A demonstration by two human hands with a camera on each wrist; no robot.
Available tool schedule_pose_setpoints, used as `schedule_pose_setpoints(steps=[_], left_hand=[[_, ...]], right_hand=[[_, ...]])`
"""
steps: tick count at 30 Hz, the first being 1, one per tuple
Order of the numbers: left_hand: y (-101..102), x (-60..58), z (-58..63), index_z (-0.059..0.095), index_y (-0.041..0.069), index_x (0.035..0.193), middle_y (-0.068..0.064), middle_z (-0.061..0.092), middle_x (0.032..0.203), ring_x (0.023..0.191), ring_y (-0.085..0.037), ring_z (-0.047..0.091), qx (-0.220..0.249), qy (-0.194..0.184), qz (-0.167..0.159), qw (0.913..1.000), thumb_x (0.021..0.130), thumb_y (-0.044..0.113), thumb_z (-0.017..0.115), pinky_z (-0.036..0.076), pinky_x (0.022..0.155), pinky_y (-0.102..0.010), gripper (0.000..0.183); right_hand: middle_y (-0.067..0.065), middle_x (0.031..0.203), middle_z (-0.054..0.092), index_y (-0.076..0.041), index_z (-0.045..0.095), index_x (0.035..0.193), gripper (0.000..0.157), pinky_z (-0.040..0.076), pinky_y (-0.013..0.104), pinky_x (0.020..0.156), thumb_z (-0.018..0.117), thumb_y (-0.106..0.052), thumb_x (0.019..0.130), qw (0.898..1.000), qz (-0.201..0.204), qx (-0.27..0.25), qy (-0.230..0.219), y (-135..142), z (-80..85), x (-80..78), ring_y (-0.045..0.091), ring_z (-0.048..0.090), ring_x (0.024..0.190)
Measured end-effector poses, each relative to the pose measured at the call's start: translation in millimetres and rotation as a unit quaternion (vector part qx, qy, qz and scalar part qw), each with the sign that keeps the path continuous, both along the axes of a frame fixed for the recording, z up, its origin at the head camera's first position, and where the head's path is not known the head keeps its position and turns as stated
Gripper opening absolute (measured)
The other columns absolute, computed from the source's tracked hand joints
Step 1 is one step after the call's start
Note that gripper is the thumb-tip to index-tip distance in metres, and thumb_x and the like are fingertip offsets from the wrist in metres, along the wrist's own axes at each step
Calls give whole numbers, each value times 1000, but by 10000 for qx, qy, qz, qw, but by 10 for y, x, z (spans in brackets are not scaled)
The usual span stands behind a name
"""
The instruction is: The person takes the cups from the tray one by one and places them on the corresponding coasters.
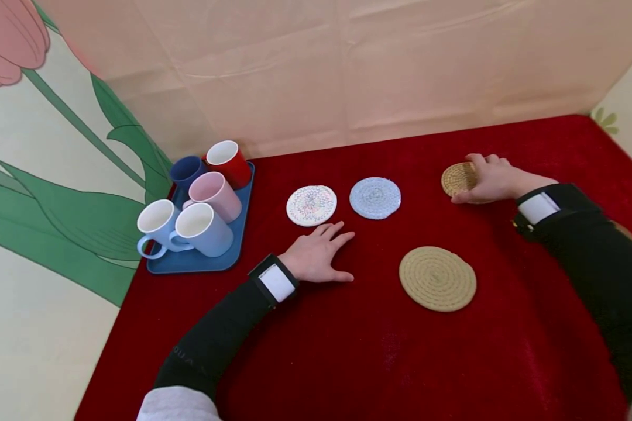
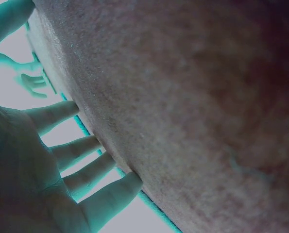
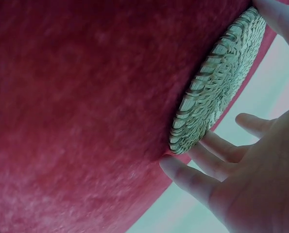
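Note:
My right hand point(image 1: 492, 178) spans a small round woven straw coaster point(image 1: 457, 179) at the back right. In the right wrist view, the thumb is at one edge of the coaster point(image 3: 219, 87) and the fingertips are at the opposite edge, with the coaster lying flat on the red cloth. My left hand point(image 1: 318, 254) has its fingers spread low over the cloth, holding nothing. Just beyond its fingertips lies a white patterned coaster point(image 1: 312, 206), with a light blue round coaster point(image 1: 375, 198) to the right of that. A larger tan coiled mat point(image 1: 438, 279) lies between the hands, nearer me.
On the left a blue tray point(image 1: 189, 264) carries several mugs: a red mug point(image 1: 234, 166), a dark blue mug point(image 1: 186, 171), a pink mug point(image 1: 218, 196) and light blue ones. A brown edge point(image 1: 625, 233) peeks out beside the right sleeve. A wall point(image 1: 347, 76) borders the table's back.

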State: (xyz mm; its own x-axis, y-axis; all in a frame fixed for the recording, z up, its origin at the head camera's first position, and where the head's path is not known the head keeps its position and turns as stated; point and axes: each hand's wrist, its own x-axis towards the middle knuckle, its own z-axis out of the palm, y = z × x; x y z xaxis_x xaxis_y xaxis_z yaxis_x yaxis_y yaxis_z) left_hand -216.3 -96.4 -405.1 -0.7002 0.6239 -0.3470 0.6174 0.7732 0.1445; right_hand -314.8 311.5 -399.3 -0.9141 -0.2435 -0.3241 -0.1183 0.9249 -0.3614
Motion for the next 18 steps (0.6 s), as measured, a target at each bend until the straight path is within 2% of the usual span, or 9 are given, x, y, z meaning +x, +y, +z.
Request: schedule_pose_setpoints(steps=[18], left_hand=[[3, 5, 6, 24, 21, 163, -8, 15, 170, 154, -26, 17, 60, -21, -2, 10000, 92, 63, 63, 53, 95, -44, 91]], right_hand=[[45, 140, 27, 7, 15, 153, 116, 31, 76, 101, 79, -56, 80, 9991, 377, 143, 113, -286, -34, 22, 60, 26, 129]])
